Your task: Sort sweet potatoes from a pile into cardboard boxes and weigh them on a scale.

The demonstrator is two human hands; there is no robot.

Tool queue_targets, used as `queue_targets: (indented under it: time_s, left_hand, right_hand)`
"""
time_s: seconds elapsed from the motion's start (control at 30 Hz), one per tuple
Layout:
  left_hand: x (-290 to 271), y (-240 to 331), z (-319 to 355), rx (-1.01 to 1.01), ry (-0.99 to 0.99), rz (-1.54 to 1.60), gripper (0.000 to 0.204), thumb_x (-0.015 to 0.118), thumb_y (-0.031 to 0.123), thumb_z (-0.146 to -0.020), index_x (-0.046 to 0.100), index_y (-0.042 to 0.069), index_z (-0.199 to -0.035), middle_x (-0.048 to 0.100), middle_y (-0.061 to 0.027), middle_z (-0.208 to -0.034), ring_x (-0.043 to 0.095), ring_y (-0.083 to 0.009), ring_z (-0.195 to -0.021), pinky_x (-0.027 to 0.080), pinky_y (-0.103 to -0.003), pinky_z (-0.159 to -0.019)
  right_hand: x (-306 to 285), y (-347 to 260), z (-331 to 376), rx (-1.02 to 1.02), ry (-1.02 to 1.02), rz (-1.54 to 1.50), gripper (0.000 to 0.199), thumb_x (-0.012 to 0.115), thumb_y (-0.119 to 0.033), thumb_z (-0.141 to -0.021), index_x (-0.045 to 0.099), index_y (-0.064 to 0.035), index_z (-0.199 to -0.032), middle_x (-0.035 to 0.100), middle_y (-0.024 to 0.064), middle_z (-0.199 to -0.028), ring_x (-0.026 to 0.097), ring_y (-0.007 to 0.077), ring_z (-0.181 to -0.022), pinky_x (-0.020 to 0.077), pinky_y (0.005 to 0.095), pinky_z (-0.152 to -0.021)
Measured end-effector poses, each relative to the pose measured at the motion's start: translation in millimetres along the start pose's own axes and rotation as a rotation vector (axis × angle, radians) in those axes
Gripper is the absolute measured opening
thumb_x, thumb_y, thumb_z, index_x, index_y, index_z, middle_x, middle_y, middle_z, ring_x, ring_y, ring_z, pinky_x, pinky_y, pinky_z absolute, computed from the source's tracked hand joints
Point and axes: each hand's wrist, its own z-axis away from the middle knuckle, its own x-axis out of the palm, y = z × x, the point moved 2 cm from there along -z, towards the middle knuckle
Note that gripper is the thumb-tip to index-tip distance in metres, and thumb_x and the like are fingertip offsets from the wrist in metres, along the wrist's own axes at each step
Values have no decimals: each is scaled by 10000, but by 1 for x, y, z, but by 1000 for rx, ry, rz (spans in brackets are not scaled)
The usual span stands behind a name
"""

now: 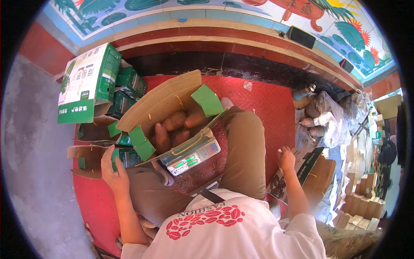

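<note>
In front of my legs an open cardboard carton [159, 100] rests on a digital scale [194, 160] with green lit displays. Several reddish-brown sweet potatoes [174, 121] lie inside it, between raised flaps with green ends. My left hand [114, 173] is held out at the left, fingers stretched, holding nothing I can see. It is beside an open carton [88, 152] with green parts. On the right, my right hand [286, 160] has its fingers curled in, close to the dark printed side of another carton [307, 160]. Whatever those fingers hold, if anything, is too small to name.
White-and-green cartons [88, 82] are stacked at the far left. Plastic bags [330, 118] and loose sweet potatoes [317, 131] lie at the right. Flattened or stacked cardboard boxes [362, 205] stand farther right. A red mat [276, 110] covers the floor below a painted wall [194, 17].
</note>
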Motion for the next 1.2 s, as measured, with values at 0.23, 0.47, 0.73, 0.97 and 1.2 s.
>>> queue_targets:
  time_s: [0.23, 0.47, 0.73, 0.97, 1.2]
  left_hand:
    - [3, -4, 0, 33, -11, 8, 317, 490, -30, -852, 578, -13, -1156, 603, -143, -1151, 567, -262, -1073, 412, -349, -956]
    - [-2, -3, 1, 28, 21, 1, 308, 502, -44, -836, 587, -11, -1130, 612, -143, -1124, 575, -272, -1060, 420, -354, -950]
    - [-5, 1, -1, 18, 70, 31, 332, 545, -73, -780, 606, 4, -1097, 617, -155, -1101, 581, -293, -1040, 435, -360, -929]
    - [-12, -4, 2, -5, 95, 54, 342, 564, -66, -758, 610, 6, -1089, 621, -164, -1096, 580, -313, -1036, 443, -369, -919]
    - [-8, -2, 1, 15, 83, 33, 334, 568, -49, -768, 614, 13, -1093, 624, -167, -1089, 577, -318, -1044, 437, -383, -928]
  right_hand:
    - [-55, -25, -22, 15, 224, -4, 95, 551, -147, -850, 570, -57, -874, 583, 151, -876, 593, 377, -789, 482, 454, -655]
    - [-53, -36, -23, 17, 223, -28, 90, 559, -132, -838, 590, -68, -892, 595, 144, -899, 599, 370, -800, 484, 451, -662]
    - [-6, -15, -14, 15, 74, 29, 132, 568, -132, -799, 585, -40, -891, 600, 162, -926, 599, 375, -829, 488, 457, -682]
    - [17, 6, -20, 29, 42, 2, 163, 572, -161, -788, 602, -33, -883, 611, 173, -915, 610, 377, -828, 495, 454, -702]
    - [11, 11, -18, 75, 66, 52, 171, 574, -167, -797, 600, -40, -909, 611, 167, -932, 611, 374, -849, 493, 457, -702]
